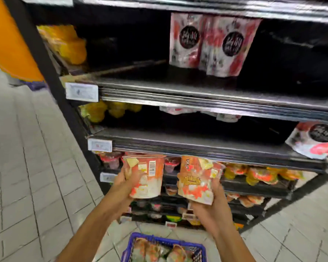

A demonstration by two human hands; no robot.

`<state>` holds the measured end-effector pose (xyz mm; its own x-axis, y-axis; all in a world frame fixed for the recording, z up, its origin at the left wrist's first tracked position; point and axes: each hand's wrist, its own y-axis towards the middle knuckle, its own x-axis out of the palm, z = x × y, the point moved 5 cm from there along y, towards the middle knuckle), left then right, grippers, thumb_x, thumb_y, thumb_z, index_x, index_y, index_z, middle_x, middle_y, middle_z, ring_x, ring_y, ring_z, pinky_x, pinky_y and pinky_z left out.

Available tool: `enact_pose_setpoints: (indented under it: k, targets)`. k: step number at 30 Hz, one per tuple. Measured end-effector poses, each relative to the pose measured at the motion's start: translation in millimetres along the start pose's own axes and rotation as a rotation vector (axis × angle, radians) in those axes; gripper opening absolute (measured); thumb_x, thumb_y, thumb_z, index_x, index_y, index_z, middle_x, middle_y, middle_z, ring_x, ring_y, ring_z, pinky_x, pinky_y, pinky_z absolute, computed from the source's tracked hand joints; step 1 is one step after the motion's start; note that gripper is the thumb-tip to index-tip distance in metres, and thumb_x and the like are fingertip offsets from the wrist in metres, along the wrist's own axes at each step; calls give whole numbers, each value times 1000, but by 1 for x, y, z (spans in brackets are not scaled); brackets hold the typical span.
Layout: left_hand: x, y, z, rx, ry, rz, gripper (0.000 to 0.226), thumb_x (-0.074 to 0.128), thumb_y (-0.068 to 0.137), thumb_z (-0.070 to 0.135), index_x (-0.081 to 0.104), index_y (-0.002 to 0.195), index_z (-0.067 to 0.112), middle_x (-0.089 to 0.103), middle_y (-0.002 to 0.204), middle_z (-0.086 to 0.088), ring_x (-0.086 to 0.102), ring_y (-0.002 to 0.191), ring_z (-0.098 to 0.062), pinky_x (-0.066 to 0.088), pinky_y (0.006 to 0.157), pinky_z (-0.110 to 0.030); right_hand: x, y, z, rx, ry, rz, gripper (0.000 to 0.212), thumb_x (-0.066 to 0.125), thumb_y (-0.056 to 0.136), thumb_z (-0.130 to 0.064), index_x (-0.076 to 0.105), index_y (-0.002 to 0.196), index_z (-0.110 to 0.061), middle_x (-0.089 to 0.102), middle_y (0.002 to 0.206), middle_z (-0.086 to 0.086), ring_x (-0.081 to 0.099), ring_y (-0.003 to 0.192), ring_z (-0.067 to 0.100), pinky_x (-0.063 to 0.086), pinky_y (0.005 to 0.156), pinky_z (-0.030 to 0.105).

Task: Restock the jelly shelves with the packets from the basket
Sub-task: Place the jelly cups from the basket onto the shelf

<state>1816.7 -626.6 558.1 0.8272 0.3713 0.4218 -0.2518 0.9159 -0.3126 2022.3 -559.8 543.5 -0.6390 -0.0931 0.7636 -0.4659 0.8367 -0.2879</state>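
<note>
The left hand point(124, 179) grips an orange packet point(148, 178) by its left edge, fingers curled round it, barcode side facing the camera. The right hand point(214, 199) holds a second packet point(195, 178) from below and from the right, fingers wrapped round its edge. The two packets stand upright, side by side and nearly touching, raised in front of the lower shelves point(197, 148). The blue basket point(151, 237) sits on the tiled floor point(27, 167) below the forearms, with more packets point(150, 250) inside (how many is too blurred to tell). On the upper shelf stand white-and-red pouches point(186, 40), with yellow cups point(68, 44) far to their left. Rows of small cups point(257, 174) fill the shelf just behind the right packet.
</note>
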Motion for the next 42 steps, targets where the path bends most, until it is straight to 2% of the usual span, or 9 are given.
enact_pose_setpoints:
  k: [4, 7, 10, 14, 17, 24, 30, 37, 42]
  targets:
    - [19, -4, 73, 65, -120, -147, 45, 66, 71, 12, 67, 116, 7, 66, 120, -16, 70, 96, -28, 58, 82, -41, 65, 5, -37, -132, -128, -98, 37, 51, 87, -36, 75, 110, -18, 71, 116, 11, 70, 102, 28, 60, 73, 37]
    - [29, -6, 128, 158, -166, -275, 41, 56, 69, -11, 66, 108, -3, 72, 101, -19, 73, 81, -28, 61, 60, -35, 112, 7, -60, -215, -155, -135, 47, 50, 91, -47, 68, 122, -17, 64, 128, 18, 63, 111, 35, 55, 84, 47]
    - [28, -11, 177, 289, -92, -293, 49, 59, 67, -13, 59, 112, 6, 74, 93, -13, 74, 73, -22, 59, 59, -28, 156, 7, -76, -283, -176, -205, 68, 59, 85, -55, 53, 137, -12, 57, 135, 22, 59, 115, 38, 51, 90, 48]
    - [23, -23, 240, 443, 85, -329, 91, 90, 45, 15, 49, 125, 29, 72, 112, -4, 70, 101, -22, 59, 76, -30, 212, 3, -89, -416, -185, -284, 92, 85, 59, -58, 55, 134, -15, 64, 129, 17, 62, 116, 36, 51, 99, 47]
    - [23, -27, 281, 487, 148, -318, 108, 98, 35, 39, 42, 128, 35, 73, 112, 0, 70, 104, -22, 58, 78, -31, 244, -1, -99, -493, -157, -289, 80, 75, 66, -46, 53, 135, -13, 64, 128, 17, 62, 116, 34, 52, 97, 43]
    - [42, -41, 357, 687, 305, -247, 114, 90, 33, 57, 35, 131, 41, 73, 106, 10, 71, 98, -14, 51, 95, -41, 317, -32, -134, -715, -324, -345, 87, 90, 49, -49, 62, 123, -13, 72, 112, 12, 72, 99, 26, 60, 73, 33]
    - [88, -56, 434, 876, 385, -230, 107, 82, 37, 66, 28, 126, 43, 71, 92, 24, 70, 86, 1, 45, 77, -25, 368, -54, -190, -878, -391, -344, 43, 68, 75, -35, 66, 114, -18, 73, 112, 6, 72, 97, 20, 60, 74, 27]
    - [157, -88, 522, 1181, 487, -139, 106, 81, 34, 71, 34, 122, 33, 63, 103, 17, 63, 85, 9, 43, 72, -17, 430, -69, -261, -1048, -525, -284, 58, 73, 64, -49, 64, 114, -22, 75, 108, 2, 73, 96, 17, 55, 76, 30]
    - [221, -111, 595, 1372, 558, -86, 89, 83, 56, 62, 35, 124, 29, 55, 105, 17, 53, 94, 2, 37, 74, -16, 467, -72, -298, -1067, -533, -307, 63, 74, 59, -55, 67, 109, -18, 76, 102, 4, 74, 93, 17, 54, 77, 30]
